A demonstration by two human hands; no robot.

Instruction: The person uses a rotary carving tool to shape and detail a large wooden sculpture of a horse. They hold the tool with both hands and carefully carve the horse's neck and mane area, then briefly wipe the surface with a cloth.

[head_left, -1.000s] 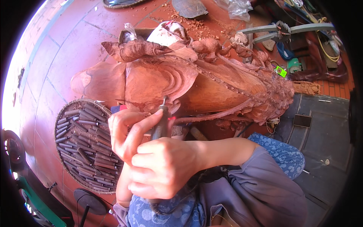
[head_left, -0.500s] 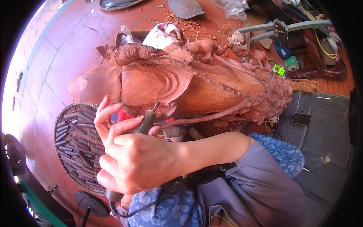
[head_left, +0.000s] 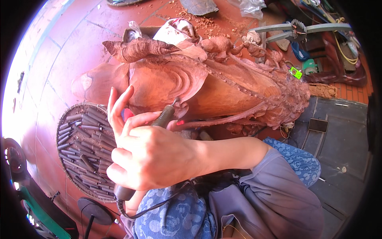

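A large reddish-brown wood carving (head_left: 234, 95) lies across the middle, with curved ridges and knobbly detail at its right end. My right hand (head_left: 153, 153) is closed around a dark rotary carving tool (head_left: 164, 116), index finger and thumb near its front. The tool's burr points up and right at a small curled edge of the carving; whether it touches cannot be told. Mostly hidden behind the right hand is my left hand (head_left: 119, 107), with two fingers stretched up beside the carving. A dark cord (head_left: 155, 213) runs from the tool's rear end over my blue patterned clothing.
A round woven basket (head_left: 59, 148) of dark-handled tools stands at left, above a dark round disc (head_left: 95, 211). Wood shavings (head_left: 207, 24) and a clear plastic bag (head_left: 251, 8) lie at the back. A metal clamp-like bar (head_left: 326, 27) and a lime-green device (head_left: 295, 73) are at right.
Both hands and the carving tool have shifted right and slightly up, bringing the burr farther along the carving's near edge. The whole view has also shifted a little.
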